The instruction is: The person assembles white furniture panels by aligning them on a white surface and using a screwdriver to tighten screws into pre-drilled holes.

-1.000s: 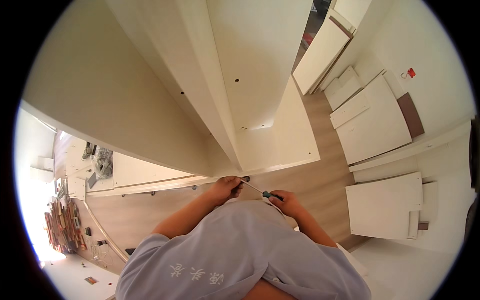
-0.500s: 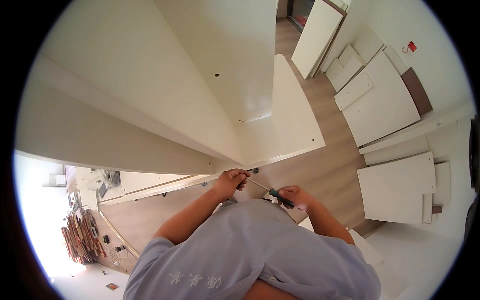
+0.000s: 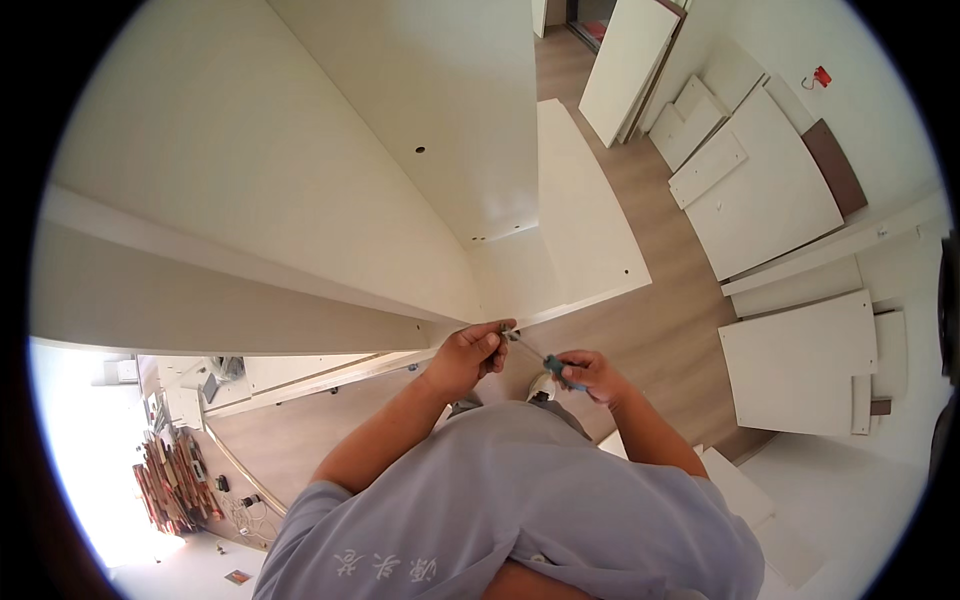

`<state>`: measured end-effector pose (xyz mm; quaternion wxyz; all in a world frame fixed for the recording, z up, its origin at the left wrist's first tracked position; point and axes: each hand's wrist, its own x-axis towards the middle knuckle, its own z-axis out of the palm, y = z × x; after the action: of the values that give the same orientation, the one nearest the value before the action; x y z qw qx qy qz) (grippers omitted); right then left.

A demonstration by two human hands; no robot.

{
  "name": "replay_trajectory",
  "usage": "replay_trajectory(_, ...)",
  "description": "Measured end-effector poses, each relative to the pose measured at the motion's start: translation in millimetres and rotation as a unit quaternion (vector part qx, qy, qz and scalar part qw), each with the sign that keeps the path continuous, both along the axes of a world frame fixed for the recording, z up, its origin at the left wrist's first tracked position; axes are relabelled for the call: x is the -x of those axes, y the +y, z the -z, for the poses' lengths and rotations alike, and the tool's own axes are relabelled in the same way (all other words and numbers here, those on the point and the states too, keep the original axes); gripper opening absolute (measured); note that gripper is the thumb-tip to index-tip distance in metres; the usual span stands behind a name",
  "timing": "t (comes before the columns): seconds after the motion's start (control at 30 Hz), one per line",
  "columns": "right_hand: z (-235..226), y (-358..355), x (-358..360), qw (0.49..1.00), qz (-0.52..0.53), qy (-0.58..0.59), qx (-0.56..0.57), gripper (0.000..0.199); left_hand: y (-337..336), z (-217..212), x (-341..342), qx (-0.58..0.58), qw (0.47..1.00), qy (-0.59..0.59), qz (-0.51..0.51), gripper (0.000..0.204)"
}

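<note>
My right hand [image 3: 588, 374] grips a screwdriver with a blue-green handle [image 3: 556, 366]; its thin shaft runs up-left toward my left hand [image 3: 472, 352]. My left hand pinches something small at the shaft's tip, right by the lower corner of a tall white cabinet panel [image 3: 300, 180]; what it pinches is too small to tell. A white shelf board [image 3: 580, 220] joins the panel just above both hands. Small drilled holes show on the panel and the board.
Several loose white furniture boards [image 3: 770, 190] lie and lean on the wooden floor [image 3: 660, 330] at the right. More white boards [image 3: 800, 360] lie lower right. Tools and clutter [image 3: 175, 480] sit at the lower left near a bright window area.
The view has swung closer to the white cabinet panel, which now fills more of the frame. Both hands stay together at the panel's lower corner with the screwdriver.
</note>
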<state>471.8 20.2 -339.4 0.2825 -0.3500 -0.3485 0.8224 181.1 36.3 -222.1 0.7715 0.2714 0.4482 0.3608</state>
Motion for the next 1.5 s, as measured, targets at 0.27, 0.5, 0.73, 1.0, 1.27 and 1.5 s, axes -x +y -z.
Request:
replay_trajectory(0.27,21.1,92.3,18.4,0.986,0.119,-0.105,-0.043,0.033,-37.7,31.8,43.9,0.114,0.989,0.092,-0.017,0.034)
replay_trajectory(0.5,31.0,151.6,29.9,0.969,0.144,-0.200,-0.026,0.030,-120.8,70.5,127.2,0.166,0.976,0.089,-0.107,0.030)
replay_trajectory(0.73,52.2,149.7,51.9,0.952,0.199,-0.229,0.047,0.026,-163.2,74.0,154.2,0.162,0.957,0.212,-0.113,0.035)
replay_trajectory(1.0,44.1,124.9,108.2,0.944,0.252,-0.196,0.084,0.032,-156.9,93.3,165.1,0.151,0.963,0.209,-0.076,0.032)
replay_trajectory(1.27,43.9,144.3,90.8,0.925,0.179,0.098,0.320,0.031,-126.7,67.8,150.0,0.151,0.953,0.258,-0.044,0.026)
replay_trajectory(1.5,55.5,147.0,103.9,0.933,0.152,-0.323,-0.040,0.036,-122.1,56.9,138.9,0.123,0.943,0.309,0.003,0.026)
